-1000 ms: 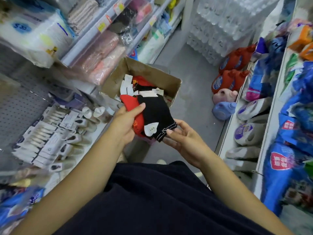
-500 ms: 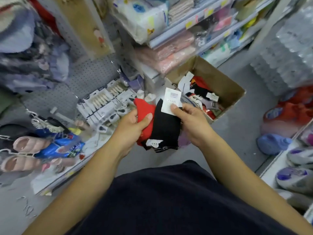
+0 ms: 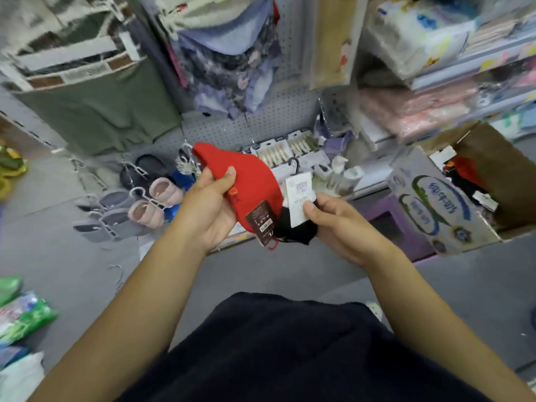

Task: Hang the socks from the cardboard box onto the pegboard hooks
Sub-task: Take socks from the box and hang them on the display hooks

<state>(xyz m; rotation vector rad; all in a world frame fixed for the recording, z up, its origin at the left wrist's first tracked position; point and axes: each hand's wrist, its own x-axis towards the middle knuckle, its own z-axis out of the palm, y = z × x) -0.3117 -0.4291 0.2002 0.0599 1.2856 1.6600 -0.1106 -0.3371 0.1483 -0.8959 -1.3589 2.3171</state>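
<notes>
Grey pegboard [image 3: 278, 117] backs the shop aisle, hung with a green garment [image 3: 95, 108] and floral fabric [image 3: 229, 62] above; slippers [image 3: 145, 198] and carded packs [image 3: 287, 149] crowd its lower hooks. Before the pegboard, the left hand [image 3: 208, 210] has its grip closed on red socks [image 3: 249, 184], the right hand [image 3: 339, 219] pinches the white tag [image 3: 298, 195] of black socks [image 3: 295, 227]. Right of the pegboard sits the cardboard box [image 3: 443, 198] with more socks inside.
</notes>
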